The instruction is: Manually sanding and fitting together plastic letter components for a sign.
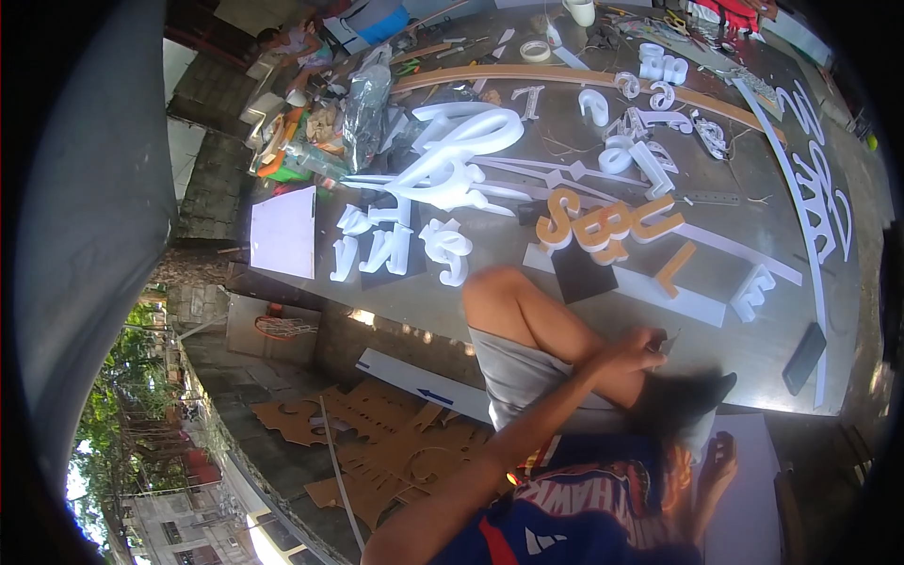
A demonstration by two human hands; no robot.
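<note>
My left hand [640, 350] reaches over my folded leg, its fingers pinched around a thin small piece [671, 342] too fine to name. Low at my right side is my right hand [719, 461], fingers loosely bent and apart, with nothing visible in it. Beyond my knee stand several foam-like cut-out letters with orange faces [603, 234]. One orange-faced letter [674, 271] rests on a long white strip [640, 284], nearer to my left hand. A white block letter [753, 292] is at the strip's right end. A dark square [584, 273] lies partly under the orange-faced letters.
White cut-out letters [386, 240] and a large white script piece [452, 151] cover the table's left part. A dark phone [803, 359] lies near the right edge. Farther back are a tape roll [535, 51] and a white mug [581, 12]. Brown cut sheets [377, 443] lie below, left.
</note>
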